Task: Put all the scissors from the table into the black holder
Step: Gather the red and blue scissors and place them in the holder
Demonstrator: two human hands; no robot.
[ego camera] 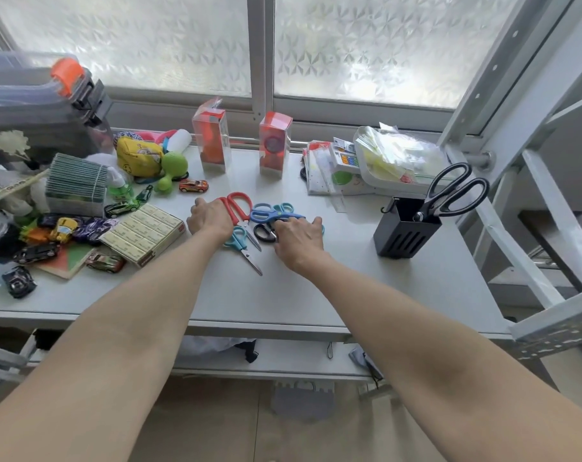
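Note:
Several scissors lie in a heap in the middle of the grey table (316, 295). My left hand (209, 220) grips the red scissors (239, 203) by the handles, whose loops stick out beyond my fingers. My right hand (299, 240) lies on the heap with fingers curled over the blue scissors (276, 215); my thumb is beside small black scissors (264, 232). Teal scissors (241, 241) lie between my hands, blades toward me. The black holder (404, 230) stands to the right with large black scissors (453, 191) upright in it.
Toy cars, a box of small cartons (143, 233) and other clutter fill the table's left side. Two clear boxes with orange contents (211, 140) stand at the back. A white tray of packets (396, 158) sits behind the holder. A metal frame rises at the right.

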